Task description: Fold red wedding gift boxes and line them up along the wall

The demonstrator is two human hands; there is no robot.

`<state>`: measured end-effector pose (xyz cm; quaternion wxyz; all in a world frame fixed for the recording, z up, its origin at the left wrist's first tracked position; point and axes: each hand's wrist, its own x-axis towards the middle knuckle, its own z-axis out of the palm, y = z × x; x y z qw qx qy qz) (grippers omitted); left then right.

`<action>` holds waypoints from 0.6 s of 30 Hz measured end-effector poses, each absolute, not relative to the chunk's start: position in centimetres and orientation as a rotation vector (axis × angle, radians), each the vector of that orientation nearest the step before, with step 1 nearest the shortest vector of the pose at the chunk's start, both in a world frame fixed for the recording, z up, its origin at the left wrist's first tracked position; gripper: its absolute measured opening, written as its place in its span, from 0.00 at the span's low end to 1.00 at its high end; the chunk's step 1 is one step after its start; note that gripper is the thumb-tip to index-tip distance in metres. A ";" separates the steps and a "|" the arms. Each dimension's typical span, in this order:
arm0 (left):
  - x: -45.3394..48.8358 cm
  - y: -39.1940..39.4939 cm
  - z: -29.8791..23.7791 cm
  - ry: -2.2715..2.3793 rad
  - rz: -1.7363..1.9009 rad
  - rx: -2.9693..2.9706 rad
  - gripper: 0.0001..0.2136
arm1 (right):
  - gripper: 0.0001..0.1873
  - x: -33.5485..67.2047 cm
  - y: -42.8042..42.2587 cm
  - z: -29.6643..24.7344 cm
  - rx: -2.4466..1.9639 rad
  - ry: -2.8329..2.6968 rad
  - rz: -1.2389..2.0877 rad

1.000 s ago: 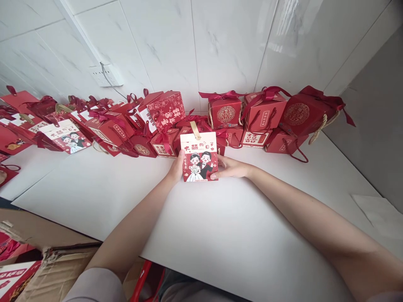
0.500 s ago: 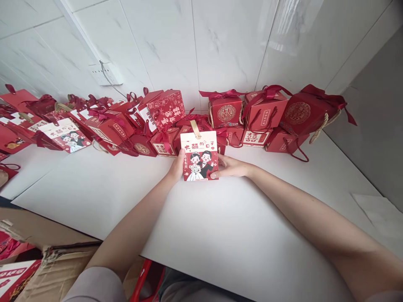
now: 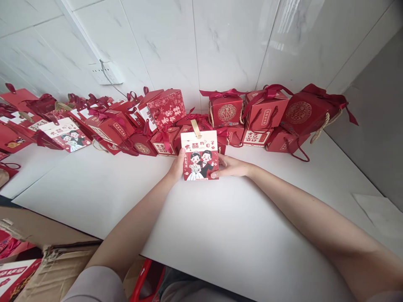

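A small red and white gift box (image 3: 200, 156), printed with a cartoon bride and groom and topped by a gold tag, stands upright on the white table (image 3: 220, 235). My left hand (image 3: 176, 164) grips its left side, thumb on the front edge. My right hand (image 3: 229, 166) grips its right side, with a fingertip at the lower right corner. The box stands just in front of a row of red gift boxes (image 3: 163, 113) along the wall.
Several red ribboned boxes with rope handles, such as one box at the right (image 3: 302, 113), line the tiled wall. Another bride-and-groom box (image 3: 66, 135) lies at left. An open cardboard carton (image 3: 47, 260) sits below the table's near left edge. A wall socket (image 3: 107, 73) hangs above.
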<state>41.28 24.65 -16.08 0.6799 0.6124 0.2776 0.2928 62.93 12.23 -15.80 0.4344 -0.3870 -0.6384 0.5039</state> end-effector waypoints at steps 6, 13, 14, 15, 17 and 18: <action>41.3 24.3 -15.9 0.670 0.684 1.418 0.31 | 0.47 62.8 12.2 -15.7 -0.969 -1.594 1.250; 40.6 23.5 -13.3 0.827 1.123 1.939 0.20 | 0.40 62.9 12.0 -15.3 -0.879 -1.596 1.293; 40.5 23.6 -13.1 0.794 1.143 1.954 0.19 | 0.36 62.7 11.8 -15.0 -0.847 -1.584 1.285; 40.5 23.6 -12.9 0.755 1.148 1.934 0.19 | 0.33 62.4 11.6 -14.6 -0.816 -1.574 1.265; 40.7 23.5 -12.9 0.692 1.121 1.852 0.18 | 0.30 61.4 11.1 -13.8 -0.764 -1.563 1.226; 40.8 23.4 -13.0 0.675 1.109 1.822 0.18 | 0.31 60.8 10.8 -13.4 -0.742 -1.569 1.226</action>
